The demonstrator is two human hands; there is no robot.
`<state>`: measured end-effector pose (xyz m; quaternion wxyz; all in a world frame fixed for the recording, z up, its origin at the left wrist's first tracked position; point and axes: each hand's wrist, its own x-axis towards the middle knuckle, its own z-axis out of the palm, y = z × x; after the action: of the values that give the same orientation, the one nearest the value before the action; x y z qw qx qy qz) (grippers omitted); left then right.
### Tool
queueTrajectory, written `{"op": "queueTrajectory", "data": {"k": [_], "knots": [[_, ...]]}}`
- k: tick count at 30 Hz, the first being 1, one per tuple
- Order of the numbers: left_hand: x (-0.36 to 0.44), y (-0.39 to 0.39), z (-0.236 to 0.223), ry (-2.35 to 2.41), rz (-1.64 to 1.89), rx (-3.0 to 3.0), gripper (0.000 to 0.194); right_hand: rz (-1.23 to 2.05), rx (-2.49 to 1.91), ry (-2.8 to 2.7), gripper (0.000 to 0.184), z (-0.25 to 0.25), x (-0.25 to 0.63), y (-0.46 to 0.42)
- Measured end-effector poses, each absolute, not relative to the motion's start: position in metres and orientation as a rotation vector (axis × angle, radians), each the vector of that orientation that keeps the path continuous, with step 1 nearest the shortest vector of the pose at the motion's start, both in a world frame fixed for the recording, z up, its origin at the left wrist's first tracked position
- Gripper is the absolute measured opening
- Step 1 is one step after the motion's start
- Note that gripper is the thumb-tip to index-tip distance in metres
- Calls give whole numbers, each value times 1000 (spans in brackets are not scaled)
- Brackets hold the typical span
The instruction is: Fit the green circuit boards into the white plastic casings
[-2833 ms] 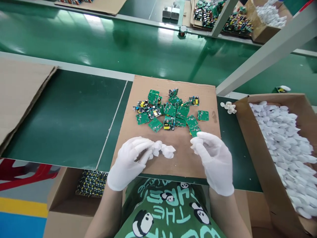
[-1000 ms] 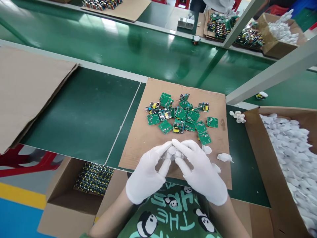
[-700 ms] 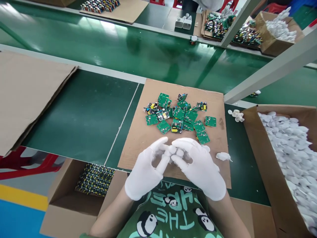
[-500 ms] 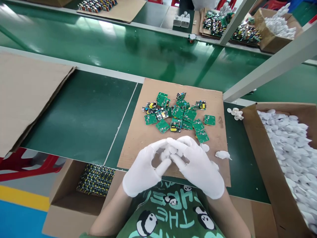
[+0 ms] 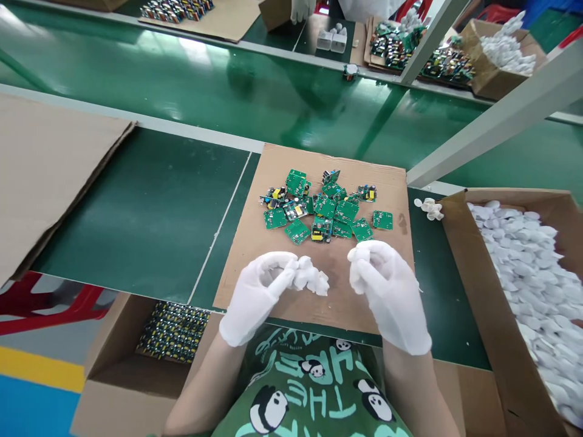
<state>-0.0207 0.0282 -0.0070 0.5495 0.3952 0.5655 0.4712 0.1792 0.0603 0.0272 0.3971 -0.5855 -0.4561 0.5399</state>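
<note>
Now that the left hand (image 5: 255,297) and right hand (image 5: 395,300) have parted, the left grip alone has the clump of white pieces (image 5: 310,277), above 1 cardboard sheet (image 5: 252,243) on the counter (image 5: 155,206). The right grip is narrow; whether it holds anything, I cannot tell. At least 12 circuit boards (image 5: 324,207) lie beyond, overlapping; 1 box (image 5: 485,285) has too many white discs (image 5: 523,261) to count.

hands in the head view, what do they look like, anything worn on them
Both hands, left and right, wear plain white, close-fitting gloves covering fingers and palm and ending at the wrist; no markings or sleeves show on the forearms.
</note>
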Motion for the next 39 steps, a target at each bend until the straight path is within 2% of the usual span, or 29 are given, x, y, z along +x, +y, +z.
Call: {"op": "queueTrajectory", "data": {"k": [4, 8, 16, 20, 27, 30, 35, 39], "knots": [[-25, 23, -15, 1501, 1100, 985, 30, 1202, -1661, -1281, 27, 29, 200, 50], [-32, 20, -20, 1711, 988, 1210, 31, 839, -1749, -1805, 22, 19, 217, 32], [-43, 29, -9, 1454, 959, 988, 25, 323, -1775, -2497, 40, -2, 202, 2], [-41, 30, -3, 1408, 986, 942, 23, 99, -1705, -2529, 51, 7, 188, 4], [-42, 25, -1, 1318, 1005, 911, 22, 477, -1243, -2298, 63, -1, 147, 43], [-43, 23, -3, 1315, 973, 918, 22, 593, -1215, -2294, 54, -9, 139, 49], [-38, 26, -5, 1485, 1130, 838, 27, 655, -1414, -2118, 32, -14, 140, 42], [-44, 30, -15, 1751, 1167, 1015, 26, 1002, -1455, -1894, 29, -11, 147, 44]]}}
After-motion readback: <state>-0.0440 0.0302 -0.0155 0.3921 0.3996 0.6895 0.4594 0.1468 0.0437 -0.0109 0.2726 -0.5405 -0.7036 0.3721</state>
